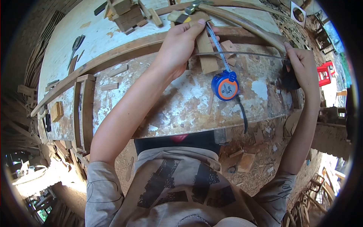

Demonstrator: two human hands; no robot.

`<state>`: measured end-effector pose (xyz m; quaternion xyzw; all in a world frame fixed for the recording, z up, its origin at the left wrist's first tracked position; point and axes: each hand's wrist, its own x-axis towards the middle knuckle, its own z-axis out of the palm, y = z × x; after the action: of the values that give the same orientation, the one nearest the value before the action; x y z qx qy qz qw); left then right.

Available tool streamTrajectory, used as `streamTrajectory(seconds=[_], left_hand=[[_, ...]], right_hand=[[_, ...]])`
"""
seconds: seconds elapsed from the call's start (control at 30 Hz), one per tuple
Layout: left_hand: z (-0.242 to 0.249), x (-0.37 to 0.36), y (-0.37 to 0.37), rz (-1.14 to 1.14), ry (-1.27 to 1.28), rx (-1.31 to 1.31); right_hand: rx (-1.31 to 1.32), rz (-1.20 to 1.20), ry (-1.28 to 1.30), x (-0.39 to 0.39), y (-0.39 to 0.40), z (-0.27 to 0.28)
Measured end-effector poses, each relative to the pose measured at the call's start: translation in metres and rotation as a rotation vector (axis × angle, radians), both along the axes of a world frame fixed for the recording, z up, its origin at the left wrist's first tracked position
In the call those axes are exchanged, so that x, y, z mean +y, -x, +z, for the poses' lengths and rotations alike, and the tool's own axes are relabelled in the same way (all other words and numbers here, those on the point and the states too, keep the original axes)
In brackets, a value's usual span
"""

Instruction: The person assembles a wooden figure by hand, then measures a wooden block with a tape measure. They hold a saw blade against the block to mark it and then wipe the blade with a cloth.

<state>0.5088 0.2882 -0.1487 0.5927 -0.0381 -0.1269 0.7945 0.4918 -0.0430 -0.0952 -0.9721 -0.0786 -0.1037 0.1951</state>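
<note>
My left hand (180,46) pinches a flat wooden piece (208,62) near its upper end, with the thumb on top. Beside the thumb runs the pulled-out blade of a blue and orange tape measure (226,86), whose case rests toward the bench's front with a dark strap below it. My right hand (302,64) is closed around the black handle of a hand saw (252,55). The saw's thin blade, seen nearly edge-on, reaches left across the tape and the wooden piece. My right thumb is close to the end of a hammer's long wooden handle (242,23).
The worn, paint-flaked workbench (174,109) carries a long wooden beam (113,56), a paintbrush (178,17) and stacked wood blocks (128,17). A wooden frame (87,109) stands at its left. Wood scraps (245,162) lie on the ground; something red (326,73) is at the right.
</note>
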Motion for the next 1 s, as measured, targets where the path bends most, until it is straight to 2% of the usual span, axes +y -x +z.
streamTrajectory(seconds=[0.23, 0.5, 0.63, 0.77, 1.0], left_hand=[[-0.005, 0.032, 0.017, 0.093, -0.076, 0.107], [-0.003, 0.071, 0.060, 0.138, -0.020, 0.128], [0.004, 0.087, 0.080, 0.115, 0.037, 0.038], [0.013, 0.101, 0.094, -0.023, 0.096, -0.013], [0.023, 0.103, 0.111, -0.051, 0.150, -0.028]], right_hand=[[0.020, 0.070, -0.028, 0.037, 0.001, -0.002], [0.018, 0.144, -0.005, 0.074, 0.018, -0.003], [0.019, 0.172, -0.055, 0.085, 0.030, -0.009], [0.009, 0.200, -0.093, 0.093, 0.041, -0.006], [0.009, 0.178, -0.142, 0.091, 0.054, -0.004]])
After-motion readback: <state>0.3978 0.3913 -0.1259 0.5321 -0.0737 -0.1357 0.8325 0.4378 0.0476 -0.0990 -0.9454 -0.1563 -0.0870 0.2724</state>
